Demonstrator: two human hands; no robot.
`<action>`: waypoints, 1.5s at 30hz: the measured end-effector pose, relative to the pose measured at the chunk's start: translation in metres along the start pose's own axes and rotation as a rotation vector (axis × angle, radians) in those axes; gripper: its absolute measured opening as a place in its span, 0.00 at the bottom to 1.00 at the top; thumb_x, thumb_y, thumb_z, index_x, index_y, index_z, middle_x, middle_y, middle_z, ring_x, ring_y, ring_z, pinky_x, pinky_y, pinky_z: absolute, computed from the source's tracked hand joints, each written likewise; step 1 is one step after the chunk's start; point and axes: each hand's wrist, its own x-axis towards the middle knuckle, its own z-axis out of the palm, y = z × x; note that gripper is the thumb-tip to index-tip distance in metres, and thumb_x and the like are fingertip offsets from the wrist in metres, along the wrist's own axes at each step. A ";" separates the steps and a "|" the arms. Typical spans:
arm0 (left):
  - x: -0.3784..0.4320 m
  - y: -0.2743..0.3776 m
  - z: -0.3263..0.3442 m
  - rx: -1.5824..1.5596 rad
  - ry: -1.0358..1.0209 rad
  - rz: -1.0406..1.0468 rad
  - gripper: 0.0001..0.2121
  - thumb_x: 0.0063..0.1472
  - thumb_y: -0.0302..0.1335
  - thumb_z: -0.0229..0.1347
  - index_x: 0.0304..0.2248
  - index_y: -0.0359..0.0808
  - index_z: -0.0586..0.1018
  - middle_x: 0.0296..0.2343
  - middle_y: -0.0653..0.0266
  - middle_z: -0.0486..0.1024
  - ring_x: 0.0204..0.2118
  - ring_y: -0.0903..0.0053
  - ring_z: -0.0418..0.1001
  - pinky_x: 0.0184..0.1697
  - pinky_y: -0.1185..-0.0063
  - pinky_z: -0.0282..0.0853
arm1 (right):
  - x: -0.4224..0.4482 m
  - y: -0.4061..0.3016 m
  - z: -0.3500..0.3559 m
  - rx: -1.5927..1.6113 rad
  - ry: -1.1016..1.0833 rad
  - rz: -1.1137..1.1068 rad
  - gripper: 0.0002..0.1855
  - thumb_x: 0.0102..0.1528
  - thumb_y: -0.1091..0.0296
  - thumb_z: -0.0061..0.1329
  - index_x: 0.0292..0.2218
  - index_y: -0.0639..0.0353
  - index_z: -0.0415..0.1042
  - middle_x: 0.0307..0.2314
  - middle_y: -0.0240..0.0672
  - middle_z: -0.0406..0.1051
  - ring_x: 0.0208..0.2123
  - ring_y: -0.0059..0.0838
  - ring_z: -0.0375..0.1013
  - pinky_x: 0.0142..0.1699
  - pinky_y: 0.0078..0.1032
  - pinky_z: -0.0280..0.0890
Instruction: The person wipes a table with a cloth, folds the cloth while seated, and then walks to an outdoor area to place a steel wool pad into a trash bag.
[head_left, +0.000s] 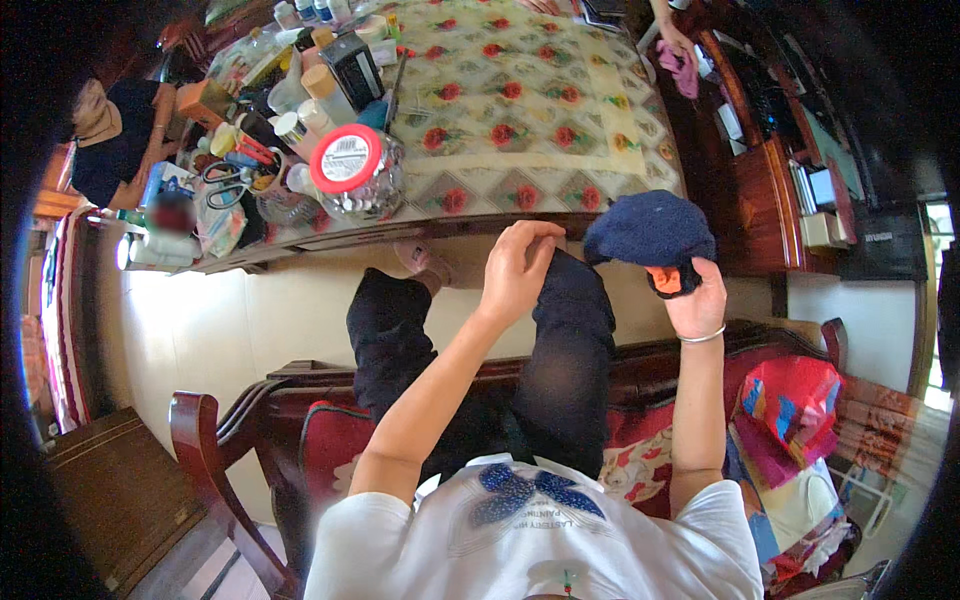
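A dark blue knitted item, which looks like a slipper or cap, is in my right hand. Its opening has a black edge and shows an orange patch. My left hand rests by my left-side view of the knee in dark trousers, fingers bent and nothing seen in it. Both hands are near the front edge of a table with a flowered cover. A clear jar with a red lid stands on the table's left part.
Bottles, scissors and small containers crowd the table's left end. I sit on a dark wooden bench with red cushions. A red bag lies to my right. A person's arm at the far right holds a pink cloth; another person sits at the left.
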 end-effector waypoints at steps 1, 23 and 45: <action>-0.010 0.009 0.003 -0.016 0.018 0.043 0.07 0.61 0.23 0.51 0.37 0.33 0.78 0.35 0.60 0.75 0.37 0.71 0.73 0.41 0.77 0.67 | -0.008 0.001 -0.005 0.113 -0.060 0.005 0.26 0.56 0.62 0.42 0.55 0.62 0.62 0.54 0.42 0.64 0.56 0.43 0.63 0.61 0.43 0.55; -0.094 0.070 -0.011 0.071 0.137 0.400 0.09 0.46 0.25 0.65 0.29 0.39 0.81 0.29 0.64 0.76 0.34 0.68 0.73 0.40 0.73 0.67 | -0.084 0.069 0.064 0.242 0.098 -0.011 0.21 0.52 0.60 0.42 0.43 0.65 0.69 0.42 0.41 0.72 0.45 0.39 0.71 0.54 0.35 0.63; -0.111 0.059 -0.017 -0.087 0.188 0.312 0.04 0.53 0.19 0.57 0.29 0.32 0.75 0.27 0.60 0.73 0.30 0.72 0.72 0.34 0.77 0.67 | -0.096 0.082 0.057 0.287 0.118 0.038 0.23 0.53 0.57 0.40 0.43 0.65 0.72 0.42 0.42 0.72 0.45 0.41 0.71 0.55 0.39 0.62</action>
